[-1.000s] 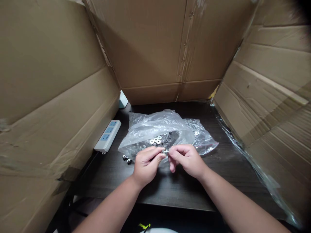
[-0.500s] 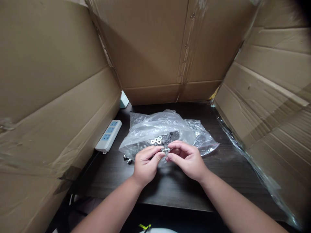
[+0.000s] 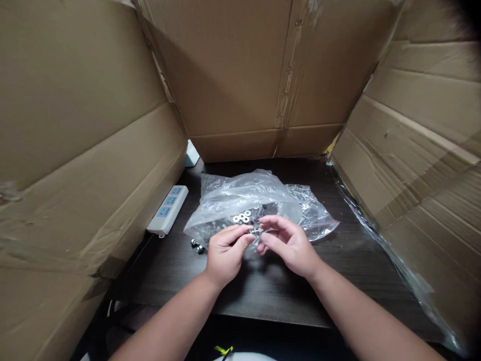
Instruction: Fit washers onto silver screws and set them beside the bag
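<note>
head view: what stands at the far left?

a cardboard wall (image 3: 75,150), then a white power strip (image 3: 168,210) with pale blue socket faces, lying on the dark table (image 3: 165,276).

and moving right from there?

two or so small shiny bolts (image 3: 197,246) on the table, just beside the left hand (image 3: 226,250).

what is that hand doing?

pinching, with thumb and forefinger closed on the left end of a metal fastener (image 3: 256,231).

how does the fastener look?

small, silvery and bright, lying sideways in the grip, with a narrower middle and wider parts towards both ends. it is too small to make out any thread.

where is it exactly?

between the two hands, above the table, in front of the open mouth of a cloudy plastic bag (image 3: 244,193). pale ring washers (image 3: 241,218) show in that mouth, with dark little pieces (image 3: 259,213) next to them.

and the right hand (image 3: 287,245)?

its thumb and forefinger are slightly parted by the fastener's right end; i cannot tell whether the thumb touches it.

further right?

a clearer bag (image 3: 321,220) with a reddish edge.
</note>
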The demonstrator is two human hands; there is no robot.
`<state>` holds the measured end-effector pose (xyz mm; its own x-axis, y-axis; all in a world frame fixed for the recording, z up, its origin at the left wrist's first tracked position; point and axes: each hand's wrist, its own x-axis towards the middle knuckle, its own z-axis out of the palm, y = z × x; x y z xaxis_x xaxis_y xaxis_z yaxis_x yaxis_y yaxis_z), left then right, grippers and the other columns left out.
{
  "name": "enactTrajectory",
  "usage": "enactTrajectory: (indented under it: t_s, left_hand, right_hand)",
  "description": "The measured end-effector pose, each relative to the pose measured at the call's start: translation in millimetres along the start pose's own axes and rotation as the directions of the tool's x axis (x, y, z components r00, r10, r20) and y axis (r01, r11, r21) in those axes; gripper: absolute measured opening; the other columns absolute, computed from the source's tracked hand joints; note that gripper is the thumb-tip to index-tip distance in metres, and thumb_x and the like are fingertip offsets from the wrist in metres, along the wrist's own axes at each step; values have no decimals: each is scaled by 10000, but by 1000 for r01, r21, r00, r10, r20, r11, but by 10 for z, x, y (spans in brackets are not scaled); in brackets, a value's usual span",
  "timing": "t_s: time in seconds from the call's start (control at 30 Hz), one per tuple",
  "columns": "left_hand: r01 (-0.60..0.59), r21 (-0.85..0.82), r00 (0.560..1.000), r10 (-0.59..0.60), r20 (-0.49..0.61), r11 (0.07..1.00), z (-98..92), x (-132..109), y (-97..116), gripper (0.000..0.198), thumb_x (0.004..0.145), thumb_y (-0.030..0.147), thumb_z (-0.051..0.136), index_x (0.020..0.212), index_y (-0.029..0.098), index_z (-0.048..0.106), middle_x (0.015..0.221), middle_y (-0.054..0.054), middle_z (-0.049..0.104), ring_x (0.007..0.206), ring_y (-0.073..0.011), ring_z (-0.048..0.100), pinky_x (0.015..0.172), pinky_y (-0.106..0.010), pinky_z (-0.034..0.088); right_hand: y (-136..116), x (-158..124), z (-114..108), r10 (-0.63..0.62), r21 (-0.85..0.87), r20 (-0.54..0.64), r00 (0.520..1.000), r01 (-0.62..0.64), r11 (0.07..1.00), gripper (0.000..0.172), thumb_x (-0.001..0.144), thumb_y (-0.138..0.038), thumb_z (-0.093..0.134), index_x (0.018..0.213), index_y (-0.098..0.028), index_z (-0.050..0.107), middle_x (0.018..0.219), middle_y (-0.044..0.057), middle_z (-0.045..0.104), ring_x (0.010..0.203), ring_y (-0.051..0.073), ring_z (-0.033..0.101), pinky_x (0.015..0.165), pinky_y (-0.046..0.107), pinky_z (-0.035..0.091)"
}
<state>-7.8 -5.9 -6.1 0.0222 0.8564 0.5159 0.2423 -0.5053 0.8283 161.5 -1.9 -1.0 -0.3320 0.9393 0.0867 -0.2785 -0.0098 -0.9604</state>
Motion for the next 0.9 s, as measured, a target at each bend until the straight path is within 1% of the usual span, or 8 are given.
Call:
enactTrajectory:
  t_s: [0.1,0.27,0.37,0.47,0.53,0.6,0.8,0.9]
  left_hand:
    - [24,-26,1000,-24,-15,999,-1,-6,-15,112,775,220,677,842,189,761,818,-58,742,742,-182,681,697,-271,548]
    - [13,-31,1000,-12,16,999,3,-11,-9,108,793,210,661,839,190,757,803,-50,733,727,-167,666,683,-258,532]
    - [-36,-19,998,37,49,999,13,-11,19,108,794,197,658,835,189,757,741,-42,719,661,-150,643,629,-247,517]
    - [-70,-8,996,71,57,997,23,-12,39,110,785,182,664,837,187,761,692,-34,705,608,-137,626,586,-236,503]
    - [-60,-8,997,61,44,998,24,-12,37,116,780,175,669,846,191,763,704,-34,711,623,-140,637,592,-232,508]
    - [-36,-18,999,37,21,999,19,-11,22,116,776,174,673,844,194,764,741,-39,724,662,-149,654,622,-235,519]
    - [35,-73,999,-38,-35,997,7,-26,-35,130,772,179,680,869,203,763,852,-47,743,764,-161,677,709,-236,530]
    - [43,-87,999,-45,-17,995,6,-25,-25,134,783,178,670,877,208,761,859,-42,741,775,-158,671,722,-235,522]
  right_hand:
    - [5,-22,20,-86,37,-6,996,86,996,418,731,-270,743,1104,-247,555,995,33,568,731,142,646,736,348,570]
    - [13,-24,49,-148,26,-25,989,149,989,518,708,-215,762,1165,-279,525,999,25,591,761,135,640,723,309,563]
    - [5,-20,43,-86,-110,-31,996,82,991,217,751,-335,728,874,-181,638,790,23,637,631,135,646,608,270,552]
    - [18,-3,15,93,-163,-32,995,-97,982,487,852,-566,514,633,-135,581,524,9,568,390,112,564,388,223,445]
    - [34,13,-4,158,-90,-9,987,-158,983,584,867,-645,397,666,-127,576,515,9,555,383,117,566,369,217,428]
    - [41,23,-14,135,-23,31,990,-135,991,573,875,-643,382,760,-122,591,593,17,578,451,125,605,426,231,474]
    - [18,-15,19,-64,-95,-8,998,63,993,250,843,-375,625,981,-167,602,744,3,591,560,119,631,557,263,540]
    - [21,-29,45,-124,-78,-50,991,120,990,280,761,-265,718,1011,-207,608,848,7,590,631,127,643,611,281,568]
